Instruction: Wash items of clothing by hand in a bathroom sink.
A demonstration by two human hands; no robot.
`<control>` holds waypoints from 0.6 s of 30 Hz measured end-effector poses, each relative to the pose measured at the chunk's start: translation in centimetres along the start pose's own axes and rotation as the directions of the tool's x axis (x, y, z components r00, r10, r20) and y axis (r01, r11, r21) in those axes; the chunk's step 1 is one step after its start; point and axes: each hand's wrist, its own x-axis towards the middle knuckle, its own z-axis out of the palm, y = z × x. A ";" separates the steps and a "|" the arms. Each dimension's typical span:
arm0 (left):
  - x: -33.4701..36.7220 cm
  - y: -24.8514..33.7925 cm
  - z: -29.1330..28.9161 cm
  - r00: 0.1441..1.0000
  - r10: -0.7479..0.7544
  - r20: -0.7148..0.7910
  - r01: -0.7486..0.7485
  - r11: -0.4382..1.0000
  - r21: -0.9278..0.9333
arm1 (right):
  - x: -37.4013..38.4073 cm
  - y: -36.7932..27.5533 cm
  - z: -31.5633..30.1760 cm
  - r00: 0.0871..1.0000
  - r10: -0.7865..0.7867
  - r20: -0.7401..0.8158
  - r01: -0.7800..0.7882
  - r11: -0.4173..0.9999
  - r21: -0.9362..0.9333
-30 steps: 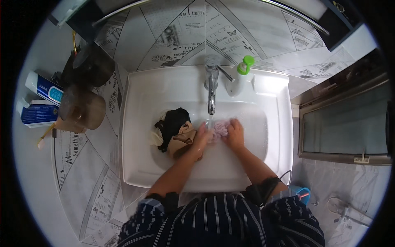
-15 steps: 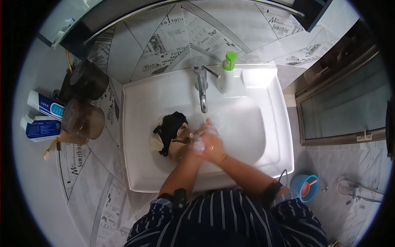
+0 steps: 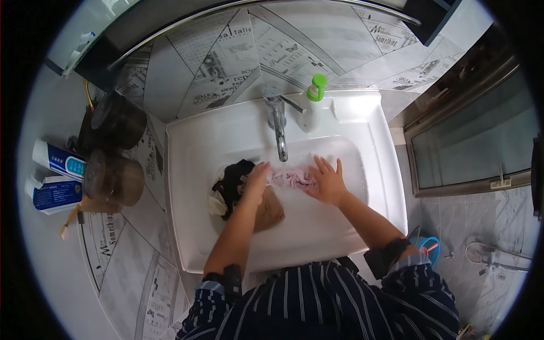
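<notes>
A wet, crumpled pale pink cloth (image 3: pixel 293 178) lies in the white sink (image 3: pixel 190 170), just below the faucet spout. My right hand (image 3: pixel 330 184) is open at its right end, fingers spread and the palm side against the fabric. At the cloth's left end is my left hand (image 3: pixel 257 180), fingers stretched out and seen edge-on, gripping nothing that I can see. Under and beside my left wrist sits a pile of laundry: a black garment (image 3: pixel 231 180), a tan garment (image 3: pixel 269 211) and a cream piece (image 3: pixel 217 204).
A chrome faucet (image 3: pixel 279 127) with a side lever stands at the sink's back. Beside it is a white pump bottle (image 3: pixel 311 113) with a green top. Toothpaste boxes (image 3: pixel 56 192) and brown cups (image 3: pixel 113 180) sit at left. A blue bucket (image 3: pixel 429 249) stands lower right.
My hands were pressed together around a soapy bundle. They have moved apart, and the pink cloth now lies spread between them in the sink. The tan garment is more exposed.
</notes>
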 end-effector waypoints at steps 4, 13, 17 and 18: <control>-0.5 -3.4 2.9 0.609 0.793 0.018 -0.667 0.500 0.552 | 4.4 0.6 3.6 0.931 0.285 -0.230 -0.103 0.805 0.584; 1.6 -7.7 -0.3 0.992 0.045 0.122 -0.010 0.961 -0.275 | 0.5 -2.5 6.5 0.944 -0.252 0.211 0.247 0.968 0.051; -0.2 -4.3 1.7 0.894 -0.245 0.375 0.380 0.859 -0.344 | -0.6 -1.2 7.1 0.967 0.078 -0.243 -0.161 0.926 -0.343; -0.6 -4.7 2.1 0.910 -0.282 0.305 0.384 0.851 -0.358 | -0.9 -2.1 7.0 0.999 0.035 -0.001 -0.035 0.979 -0.201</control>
